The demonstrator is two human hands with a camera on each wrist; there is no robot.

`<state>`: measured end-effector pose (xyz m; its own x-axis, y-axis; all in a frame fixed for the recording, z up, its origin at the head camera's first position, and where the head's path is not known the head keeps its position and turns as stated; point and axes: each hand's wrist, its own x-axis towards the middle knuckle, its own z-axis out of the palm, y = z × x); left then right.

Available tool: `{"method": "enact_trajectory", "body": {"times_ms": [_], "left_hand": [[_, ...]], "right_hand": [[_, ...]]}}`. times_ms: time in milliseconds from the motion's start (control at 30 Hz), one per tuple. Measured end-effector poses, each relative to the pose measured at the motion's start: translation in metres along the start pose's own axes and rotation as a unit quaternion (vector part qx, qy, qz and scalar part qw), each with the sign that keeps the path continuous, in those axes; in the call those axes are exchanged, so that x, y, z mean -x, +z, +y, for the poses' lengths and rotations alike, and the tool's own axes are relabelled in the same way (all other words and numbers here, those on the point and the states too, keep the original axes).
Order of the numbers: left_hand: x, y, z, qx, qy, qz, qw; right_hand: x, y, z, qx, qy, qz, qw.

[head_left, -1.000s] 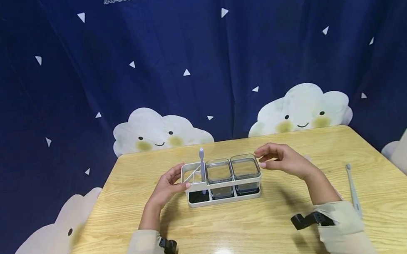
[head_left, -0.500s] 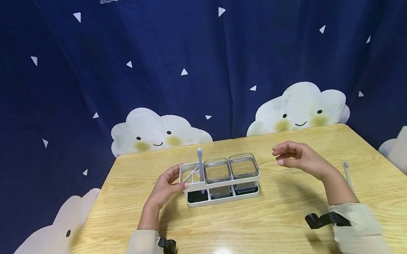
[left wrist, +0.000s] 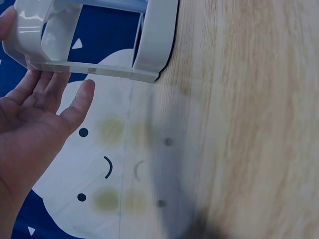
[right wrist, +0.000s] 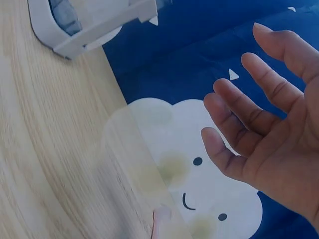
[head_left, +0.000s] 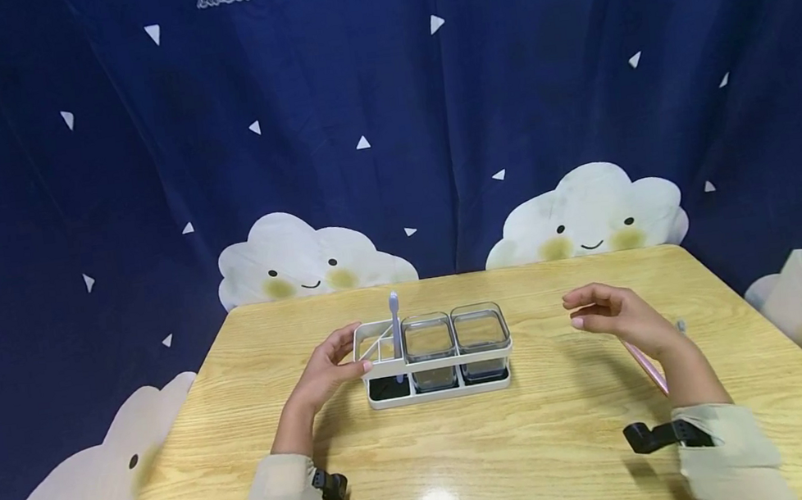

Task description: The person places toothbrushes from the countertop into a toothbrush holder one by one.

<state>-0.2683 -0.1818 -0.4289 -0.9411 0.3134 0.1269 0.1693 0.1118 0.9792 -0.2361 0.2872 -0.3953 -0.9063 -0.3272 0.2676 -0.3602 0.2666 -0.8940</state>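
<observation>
A white toothbrush holder [head_left: 440, 395] stands on the wooden table in the head view. My left hand [head_left: 322, 374] holds its left end, thumb at the front corner and fingers round the side. One lavender toothbrush [head_left: 396, 329] is upright in the left section, bristles up. Two clear square cups [head_left: 431, 355] fill the other sections. Out to the right, my right hand [head_left: 612, 312] hovers over the table with relaxed, loosely bent fingers and nothing in them. Under its wrist lies a pink-handled toothbrush [head_left: 648, 369], partly covered by the arm.
Behind the right forearm peeks the head of a grey toothbrush [head_left: 681, 325]; its handle is hidden. A dark blue curtain [head_left: 415, 116] with white triangles and smiling clouds hangs at the table's back and sides.
My right hand has moved right, away from the holder's right end, uncovering more of the pink toothbrush and covering most of the grey one. My left hand keeps its hold.
</observation>
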Motion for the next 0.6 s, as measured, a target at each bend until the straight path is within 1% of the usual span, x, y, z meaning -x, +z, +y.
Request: {"method": "enact_trajectory", "body": {"times_ms": [233,400,600], "left_hand": [[0.001,0.000,0.000,0.005,0.003,-0.002,1.0000],[0.001,0.000,-0.001,0.010,0.005,-0.004,0.9999],[0.010,0.005,0.022,0.010,-0.007,-0.014,0.9998]], "right_hand": [[0.007,-0.010,0.007,0.032,0.003,0.011,0.999],[0.011,-0.015,0.012,0.024,0.010,0.014,1.000],[0.016,-0.020,0.016,0.010,0.008,0.018,1.000]]}}
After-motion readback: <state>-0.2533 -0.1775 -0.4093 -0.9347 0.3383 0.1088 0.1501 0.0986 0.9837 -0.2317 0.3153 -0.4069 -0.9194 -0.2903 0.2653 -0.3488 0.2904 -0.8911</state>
